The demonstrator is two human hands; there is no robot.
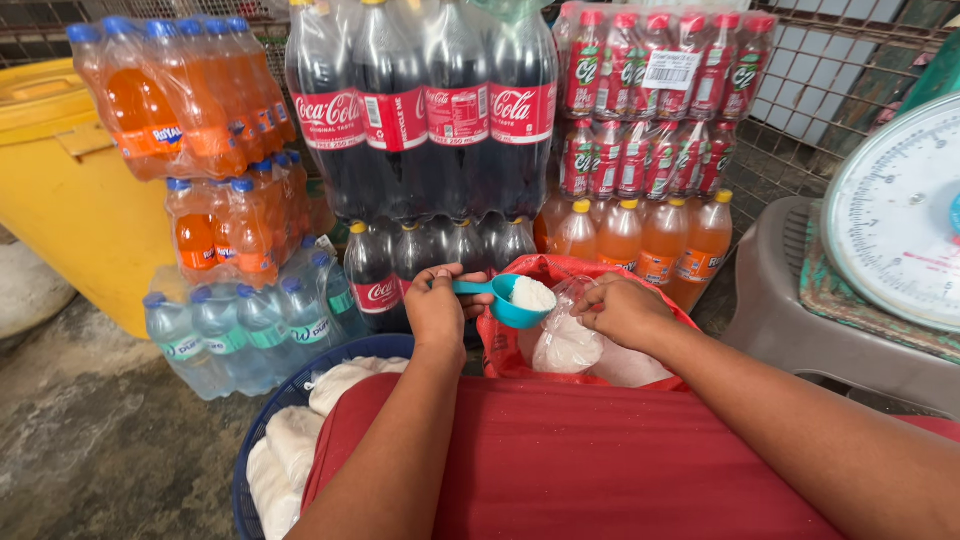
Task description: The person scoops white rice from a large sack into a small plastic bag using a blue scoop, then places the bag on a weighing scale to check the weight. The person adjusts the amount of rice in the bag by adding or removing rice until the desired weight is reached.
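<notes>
My left hand (437, 305) grips the handle of a blue scoop (508, 298) heaped with white powder. The scoop hovers over the mouth of a small clear plastic bag (565, 340), partly filled with the same white powder. My right hand (622, 310) pinches the bag's rim and holds it up. Both sit over a red plastic sack (510, 345) holding more white powder, just beyond my red-clad lap (580, 460).
Shrink-wrapped packs of dark cola bottles (430, 110), orange soda (190, 100), red drinks (650, 100) and water (250, 325) are stacked ahead. A yellow bin (60, 190) stands left. A blue basket (262, 440) of filled white bags sits lower left. A weighing scale (895, 215) rests on a grey stool (790, 320) right.
</notes>
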